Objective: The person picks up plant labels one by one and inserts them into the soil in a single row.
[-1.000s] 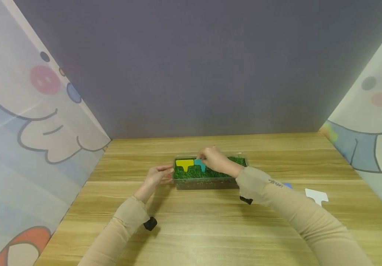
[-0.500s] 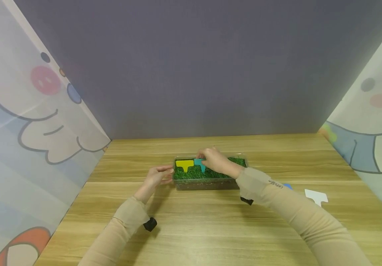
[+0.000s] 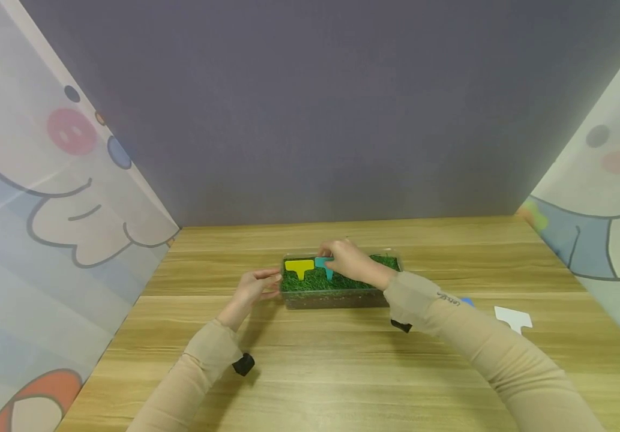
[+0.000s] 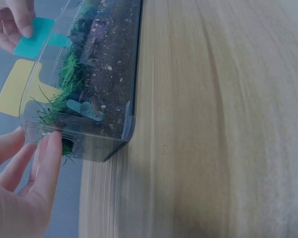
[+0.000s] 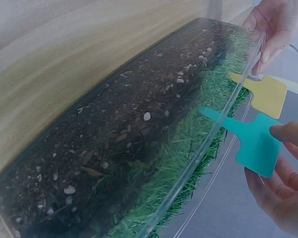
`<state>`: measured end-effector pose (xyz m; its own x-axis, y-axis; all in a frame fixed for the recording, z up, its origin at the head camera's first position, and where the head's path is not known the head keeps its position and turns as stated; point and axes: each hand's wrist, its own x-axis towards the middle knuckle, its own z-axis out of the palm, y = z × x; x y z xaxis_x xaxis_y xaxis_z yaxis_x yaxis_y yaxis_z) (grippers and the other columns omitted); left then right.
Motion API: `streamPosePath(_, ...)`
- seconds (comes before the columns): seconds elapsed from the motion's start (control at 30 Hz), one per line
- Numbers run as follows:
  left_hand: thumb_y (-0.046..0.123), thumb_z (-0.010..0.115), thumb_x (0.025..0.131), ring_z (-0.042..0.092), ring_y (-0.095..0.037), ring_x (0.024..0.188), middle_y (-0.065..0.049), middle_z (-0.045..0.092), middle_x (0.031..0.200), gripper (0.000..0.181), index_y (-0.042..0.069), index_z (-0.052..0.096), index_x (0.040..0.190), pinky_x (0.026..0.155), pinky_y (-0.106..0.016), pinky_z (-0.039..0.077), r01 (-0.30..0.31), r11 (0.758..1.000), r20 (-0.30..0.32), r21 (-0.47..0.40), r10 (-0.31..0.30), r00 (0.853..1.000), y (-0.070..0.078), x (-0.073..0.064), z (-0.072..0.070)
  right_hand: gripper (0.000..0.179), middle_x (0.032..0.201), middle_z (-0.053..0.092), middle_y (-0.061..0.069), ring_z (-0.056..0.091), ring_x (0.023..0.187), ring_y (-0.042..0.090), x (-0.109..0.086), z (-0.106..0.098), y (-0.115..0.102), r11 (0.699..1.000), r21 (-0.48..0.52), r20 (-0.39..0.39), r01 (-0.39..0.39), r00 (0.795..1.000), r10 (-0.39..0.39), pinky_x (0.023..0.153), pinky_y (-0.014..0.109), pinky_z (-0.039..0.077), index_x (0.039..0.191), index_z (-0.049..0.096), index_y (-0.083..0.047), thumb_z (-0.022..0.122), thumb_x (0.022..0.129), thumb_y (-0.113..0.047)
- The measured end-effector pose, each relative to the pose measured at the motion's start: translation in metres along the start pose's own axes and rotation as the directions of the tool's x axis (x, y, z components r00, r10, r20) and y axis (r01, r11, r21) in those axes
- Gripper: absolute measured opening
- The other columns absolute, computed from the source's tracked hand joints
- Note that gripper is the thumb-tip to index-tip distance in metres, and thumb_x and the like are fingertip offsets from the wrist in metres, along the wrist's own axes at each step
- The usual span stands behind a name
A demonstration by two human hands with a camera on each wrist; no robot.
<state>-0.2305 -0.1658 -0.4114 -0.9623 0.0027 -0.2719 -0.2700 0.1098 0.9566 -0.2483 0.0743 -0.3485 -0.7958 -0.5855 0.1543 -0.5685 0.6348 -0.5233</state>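
A clear plastic planter box (image 3: 337, 300) holds dark soil with green grass (image 5: 188, 141) on top. My right hand (image 3: 349, 261) pinches the wide head of a teal T-shaped plant label (image 5: 260, 146) between thumb and fingers. The label's narrow stem points down into the grass. To its left a yellow plant label (image 3: 299, 266) stands in the grass, with no hand on it. At the box's left end my left hand (image 3: 252, 286) has its fairly straight fingers against the clear end wall, as the left wrist view (image 4: 30, 183) also shows.
On the wooden table (image 3: 310, 372), a white plant label (image 3: 514, 318) lies to the right, partly behind the right sleeve. A bit of a blue piece (image 3: 467, 301) shows beside that sleeve. A grey wall (image 3: 331, 120) rises behind the table, with printed cloths at both sides.
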Motion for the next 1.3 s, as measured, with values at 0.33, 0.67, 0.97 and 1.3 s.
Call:
streamPosePath(0.33,0.014,0.062,0.084,0.057,-0.019,0.081,-0.015,0.057,0.11,0.036,0.001,0.057,0.117,0.076,-0.032,0.054,0.033,0.999,-0.011,0.022,-0.033,0.999,-0.003,0.004,-0.001,0.022,0.093,0.061,0.008,0.057,0.084,0.019,-0.002,-0.004,-0.002,1.0,0.01,-0.006,-0.021,1.0,0.021,0.07,0.03,0.051,0.105,0.061,-0.004,0.06,0.083,-0.005)
streamPosePath(0.67,0.009,0.058,0.085,0.056,-0.019,0.08,-0.02,0.053,0.115,0.035,-0.003,0.054,0.118,0.074,-0.03,0.055,0.034,0.999,-0.011,-0.004,-0.034,0.999,0.004,-0.002,0.001,0.025,0.101,0.06,0.006,0.055,0.09,0.018,-0.009,-0.011,-0.001,0.999,0.045,-0.041,-0.02,0.999,0.022,0.073,0.03,0.051,0.108,0.06,-0.006,0.06,0.083,-0.008)
streamPosePath(0.97,0.01,0.059,0.085,0.056,-0.018,0.08,-0.018,0.054,0.113,0.036,-0.002,0.055,0.118,0.075,-0.03,0.055,0.025,1.0,-0.01,0.02,-0.024,1.0,0.003,-0.001,0.0,0.025,0.104,0.059,0.007,0.055,0.091,0.019,-0.018,-0.02,0.0,0.999,0.046,-0.067,-0.009,0.998,0.013,0.077,0.031,0.051,0.109,0.06,-0.007,0.06,0.083,-0.007)
streamPosePath(1.3,0.01,0.059,0.085,0.056,-0.019,0.079,-0.019,0.054,0.114,0.034,-0.002,0.055,0.117,0.075,-0.03,0.055,0.028,0.999,-0.014,0.024,-0.028,1.0,0.005,-0.003,0.001,0.025,0.103,0.061,0.009,0.055,0.089,0.021,-0.03,-0.031,0.002,0.999,0.047,-0.116,0.024,0.993,-0.018,0.079,0.033,0.05,0.106,0.06,-0.003,0.061,0.081,-0.003)
